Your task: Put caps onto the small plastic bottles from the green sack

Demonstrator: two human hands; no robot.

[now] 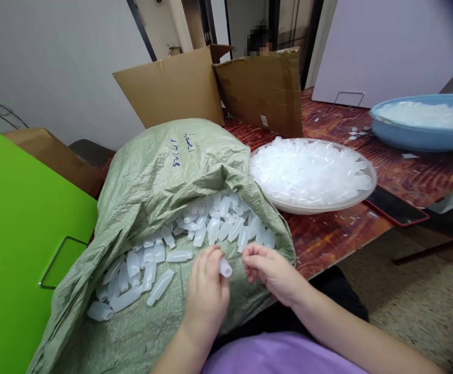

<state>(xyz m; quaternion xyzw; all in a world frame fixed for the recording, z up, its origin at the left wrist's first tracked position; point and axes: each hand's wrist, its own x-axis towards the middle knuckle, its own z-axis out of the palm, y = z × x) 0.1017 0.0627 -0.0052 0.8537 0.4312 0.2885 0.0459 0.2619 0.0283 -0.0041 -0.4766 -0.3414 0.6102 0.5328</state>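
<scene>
A large green woven sack [152, 171] lies open toward me, spilling several small white plastic bottles [211, 223]. My left hand [207, 293] is closed around one small white bottle [225, 268], its end poking out toward the right. Just to the right of that bottle, my right hand [271, 270] has its fingers curled in a pinch, and what it holds is too small to make out. Both hands hover over the sack's mouth, above my lap.
A white round basin [312, 208] heaped with translucent plastic pieces sits on the red-brown table [405, 176]. A blue basin [421, 135] stands at the far right, a dark phone [396, 206] near the edge. Cardboard flaps [218, 88] rise behind; a green panel [20, 234] is at left. Another person is partly hidden behind the cardboard.
</scene>
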